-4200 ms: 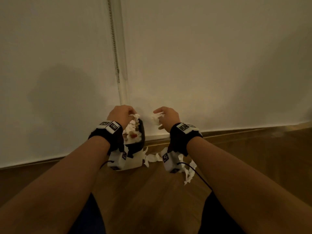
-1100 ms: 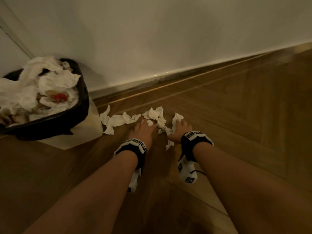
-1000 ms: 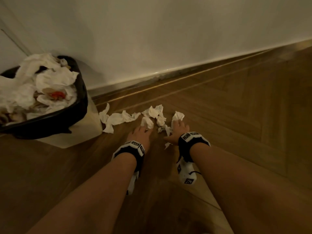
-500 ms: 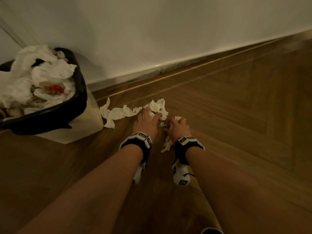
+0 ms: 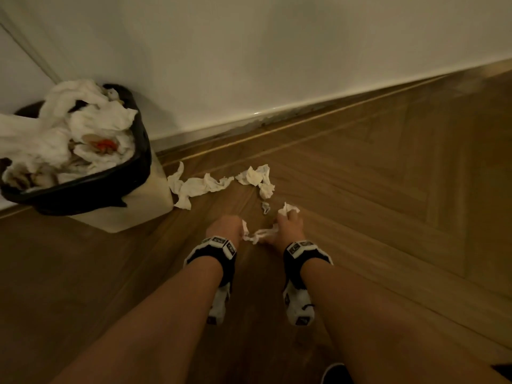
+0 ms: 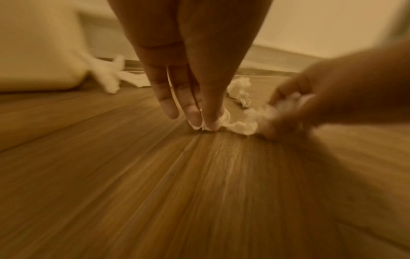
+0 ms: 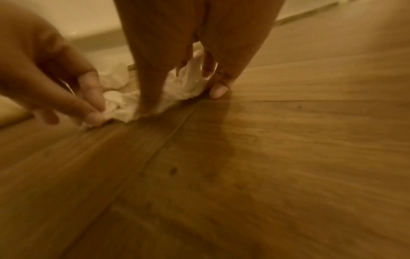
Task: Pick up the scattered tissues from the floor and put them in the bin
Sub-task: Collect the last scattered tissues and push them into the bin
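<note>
We had our left hand [image 5: 225,227] and right hand [image 5: 288,223] both pinching the same flimsy tissue strip [image 5: 260,234] on the floor [image 5: 388,189], so bunching it beat tugging.

Both hands [image 5: 225,228] [image 5: 288,227] now drawn back from the pile, tissue strip [image 5: 260,234] newly pinched between them.
</note>
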The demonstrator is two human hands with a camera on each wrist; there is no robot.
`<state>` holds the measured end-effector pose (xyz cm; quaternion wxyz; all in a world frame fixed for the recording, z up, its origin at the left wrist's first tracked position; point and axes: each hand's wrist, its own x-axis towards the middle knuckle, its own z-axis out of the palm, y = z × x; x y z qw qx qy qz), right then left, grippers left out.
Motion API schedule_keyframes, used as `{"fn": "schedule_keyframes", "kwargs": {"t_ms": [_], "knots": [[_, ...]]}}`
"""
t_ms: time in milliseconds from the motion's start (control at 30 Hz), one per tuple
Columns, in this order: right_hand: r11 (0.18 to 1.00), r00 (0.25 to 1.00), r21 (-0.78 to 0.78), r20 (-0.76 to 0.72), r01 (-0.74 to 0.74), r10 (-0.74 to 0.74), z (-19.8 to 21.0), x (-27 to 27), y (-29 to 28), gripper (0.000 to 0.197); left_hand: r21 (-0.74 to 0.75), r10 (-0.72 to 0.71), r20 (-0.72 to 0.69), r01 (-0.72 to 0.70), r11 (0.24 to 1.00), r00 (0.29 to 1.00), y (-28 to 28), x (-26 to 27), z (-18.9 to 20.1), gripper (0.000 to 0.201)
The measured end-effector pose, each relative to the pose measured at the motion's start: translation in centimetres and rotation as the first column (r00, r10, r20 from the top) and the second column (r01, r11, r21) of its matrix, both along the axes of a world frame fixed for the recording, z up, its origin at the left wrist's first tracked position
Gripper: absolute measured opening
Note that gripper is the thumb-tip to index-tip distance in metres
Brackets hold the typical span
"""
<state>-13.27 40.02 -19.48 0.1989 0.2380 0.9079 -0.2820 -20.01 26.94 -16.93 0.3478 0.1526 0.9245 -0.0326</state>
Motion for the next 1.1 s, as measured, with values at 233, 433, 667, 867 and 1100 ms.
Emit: {"fn": "schedule_keyframes", "kwargs": {"t_ms": [233, 433, 667, 867, 1100], "knots": [[0.972, 0.975, -0.196, 0.205, 0.131, -0.09, 2.4, 1.7, -0.7, 0.035, 0.188, 0.035, -0.042, -0.027, 0.982, 0.998, -4.3, 2.3, 3.5, 0.047], [0.755, 0.933, -0.551, 0.16, 0.355, -0.323, 7.9, 2.0, -1.5, 0.049, 0.153, -0.047, -0.197, 0.078, 0.985, 0.979, -6.0, 2.7, 9.5, 0.036], [0.942, 0.991, -0.325, -0.065, 0.089, -0.115, 16.7, 0.8, -3.9, 0.037, 0.381, 0.147, -0.257, -0.04, 0.924, 0.955, -8.3, 3.0, 17.8, 0.033], [0.955, 0.971, -0.29, -0.238, -0.061, -0.011, 23.7, -1.1, -7.8, 0.043, 0.419, 0.319, -0.402, -0.137, 0.897, 0.858, -11.6, 2.7, 23.6, 0.037], [0.979, 0.955, -0.182, -0.296, -0.091, 0.034, 28.6, -3.4, -11.7, 0.034, 0.486, 0.475, -0.53, -0.208, 0.849, 0.702, -18.0, 0.0, 29.5, 0.034]]}}
